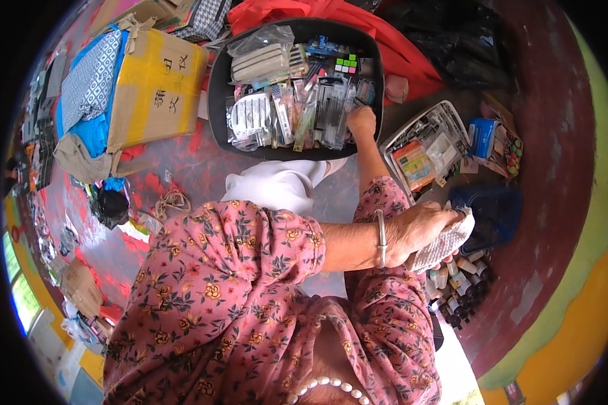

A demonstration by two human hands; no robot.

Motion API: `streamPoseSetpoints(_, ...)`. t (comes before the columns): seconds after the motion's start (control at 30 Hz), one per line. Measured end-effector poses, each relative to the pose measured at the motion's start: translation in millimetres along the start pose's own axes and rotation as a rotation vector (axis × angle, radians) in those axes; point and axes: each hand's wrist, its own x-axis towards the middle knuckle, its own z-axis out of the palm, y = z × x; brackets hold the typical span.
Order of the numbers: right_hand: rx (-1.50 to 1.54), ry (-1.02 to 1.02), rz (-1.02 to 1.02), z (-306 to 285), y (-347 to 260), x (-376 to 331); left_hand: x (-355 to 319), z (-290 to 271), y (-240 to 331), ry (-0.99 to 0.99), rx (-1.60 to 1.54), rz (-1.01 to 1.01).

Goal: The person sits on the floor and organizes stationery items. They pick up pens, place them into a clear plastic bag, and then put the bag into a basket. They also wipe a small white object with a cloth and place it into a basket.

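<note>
My left hand (422,233), with a silver bangle at its wrist, reaches across to the right. Its fingers are closed round a bunched white textured cloth (446,241). Farther off, my right hand (362,122) is inside the right side of a large black bin (217,88), its fingers curled down among the contents. What those fingers hold is hidden. In the bin lie several clear packets of pens (334,111), a white ribbed packaged item (251,116), a bagged bundle of grey-striped items (260,64) and a coloured puzzle cube (345,64).
Right of the bin stands a white basket (390,158) of small packaged goods, beside a blue box (482,137). A dark blue tub (493,212) and several small bottles (463,283) are nearer. A taped cardboard box (159,88) stands left; red cloth (412,50) lies behind the bin.
</note>
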Motion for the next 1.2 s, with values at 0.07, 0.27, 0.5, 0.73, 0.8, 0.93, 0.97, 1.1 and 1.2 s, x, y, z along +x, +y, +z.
streamPoseSetpoints(0.07,-0.019,0.043,0.057,-12.4,-8.1,-12.6,2.4,-2.5,-3.3,-0.002,-0.019,0.026)
streamPoseSetpoints(0.27,-0.224,0.238,-0.484,-15.3,-15.5,-51.2,17.7,1.7,-10.1,-0.041,-0.070,-0.020)
streamPoseSetpoints(0.5,-0.372,-0.099,-0.398,12.3,6.4,-75.0,11.2,2.8,-8.2,0.001,-0.014,-0.072)
streamPoseSetpoints(0.73,-0.086,-0.060,-0.460,-30.7,-13.1,-74.1,14.8,7.8,-15.7,0.028,0.020,-0.093)
streamPoseSetpoints(0.8,0.187,0.057,-0.494,-51.6,5.3,-81.6,15.4,7.0,-19.6,-0.016,0.049,-0.110)
streamPoseSetpoints(0.93,0.905,-0.454,0.101,-76.6,76.6,-107.3,14.5,11.8,-25.0,-0.036,0.091,-0.164)
streamPoseSetpoints(0.97,0.912,-0.467,0.275,-85.3,95.3,-118.7,15.3,10.3,-27.4,-0.033,0.086,-0.168)
streamPoseSetpoints(1.1,0.823,-0.549,0.400,-54.9,214.8,-122.0,19.3,8.6,-30.7,-0.007,0.094,-0.189)
streamPoseSetpoints(1.2,1.209,-0.591,0.612,-42.4,260.3,-136.4,26.4,8.7,-34.6,0.023,0.102,-0.211)
